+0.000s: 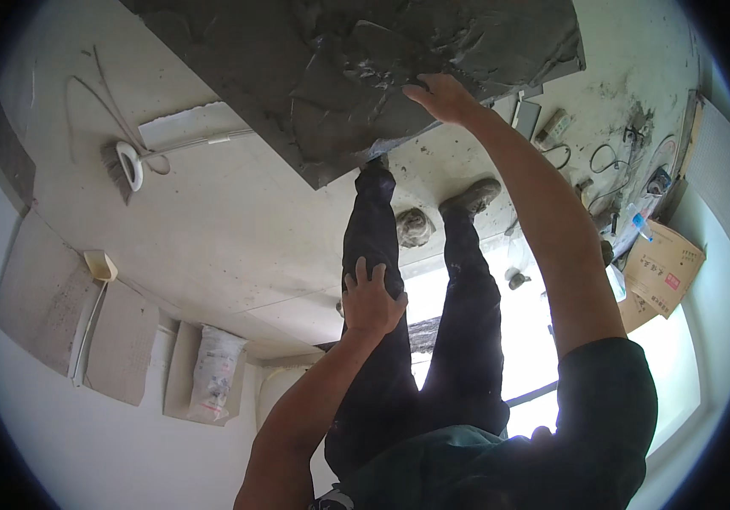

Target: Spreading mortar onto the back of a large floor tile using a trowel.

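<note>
Right arm (543, 195), hand (445, 98) near slab (280, 93) edge

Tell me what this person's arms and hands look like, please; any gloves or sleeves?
Both the left hand and right hand are ungloved, five-fingered human hands, with no watch visible at either wrist. A dark green short sleeve covers the upper right arm.

strong glare (528, 333) lower right, dark fisheye vignetting

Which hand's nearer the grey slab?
Right. The right hand is over the near part of the grey slab; the left hand is farther back, on the left leg.
</note>
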A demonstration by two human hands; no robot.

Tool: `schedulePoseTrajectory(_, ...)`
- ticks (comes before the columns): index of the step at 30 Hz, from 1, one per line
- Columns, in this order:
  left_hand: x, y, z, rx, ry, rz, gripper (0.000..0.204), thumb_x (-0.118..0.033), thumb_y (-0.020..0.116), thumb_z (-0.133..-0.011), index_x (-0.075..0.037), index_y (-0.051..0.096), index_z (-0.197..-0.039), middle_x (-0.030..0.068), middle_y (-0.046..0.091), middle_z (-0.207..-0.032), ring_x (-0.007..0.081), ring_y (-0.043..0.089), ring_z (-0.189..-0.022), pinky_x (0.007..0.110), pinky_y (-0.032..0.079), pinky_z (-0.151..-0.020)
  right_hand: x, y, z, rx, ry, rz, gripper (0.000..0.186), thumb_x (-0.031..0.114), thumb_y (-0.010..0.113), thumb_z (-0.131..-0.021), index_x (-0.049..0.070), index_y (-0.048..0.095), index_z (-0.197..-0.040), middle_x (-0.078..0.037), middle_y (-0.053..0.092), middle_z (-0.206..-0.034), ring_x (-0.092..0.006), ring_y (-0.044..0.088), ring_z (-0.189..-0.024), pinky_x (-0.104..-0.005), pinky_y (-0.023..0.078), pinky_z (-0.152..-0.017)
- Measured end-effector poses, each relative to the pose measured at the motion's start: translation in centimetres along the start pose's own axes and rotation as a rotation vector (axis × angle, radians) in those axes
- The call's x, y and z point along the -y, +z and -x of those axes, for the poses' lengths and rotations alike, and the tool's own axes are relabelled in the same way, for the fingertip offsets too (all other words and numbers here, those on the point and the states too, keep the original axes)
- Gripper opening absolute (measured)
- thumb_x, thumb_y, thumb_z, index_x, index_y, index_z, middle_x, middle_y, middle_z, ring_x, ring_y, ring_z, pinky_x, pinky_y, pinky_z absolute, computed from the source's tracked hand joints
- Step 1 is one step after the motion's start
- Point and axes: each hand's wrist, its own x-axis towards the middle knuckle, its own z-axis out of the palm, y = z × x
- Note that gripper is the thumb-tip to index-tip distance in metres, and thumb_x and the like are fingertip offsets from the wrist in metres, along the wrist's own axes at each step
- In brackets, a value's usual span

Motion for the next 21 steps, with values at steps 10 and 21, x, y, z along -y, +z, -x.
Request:
schedulePoseTrajectory(10,-1.8,0.5,0.3,-0.007,-0.058,-0.007,0.068,-0.035,0.077,-0.073,-0.010,0.053,-0.131,0.0240,0.039,-0.147,0.0424,0.046,-0.130,0.050,0.045,-0.103,1.1,9.5,0.1,-0.110,-0.131,-0.145,0.060,0.055,0.052,-0.092,-0.003,0.067,-0.094,-0.026,0.068,-0.085,-0.0428,0.067,-0.088,-0.0504,0.051,-0.079)
schedulePoseTrajectory(21,-4.5,2.5,0.7,-0.028,-0.077,-0.285,0.065,-0.039,0.075,-0.076,-0.011,0.054,-0.131,0.0226,0.042,-0.145,0.0415,0.051,-0.126,0.049,0.048,-0.099,5.2,5.8,12.3,0.320,-0.240,-0.991,0.049,0.050,0.060,-0.092,0.002,0.063,-0.084,-0.006,0.054,-0.061,-0.0176,0.055,-0.057,-0.0363,0.046,-0.053)
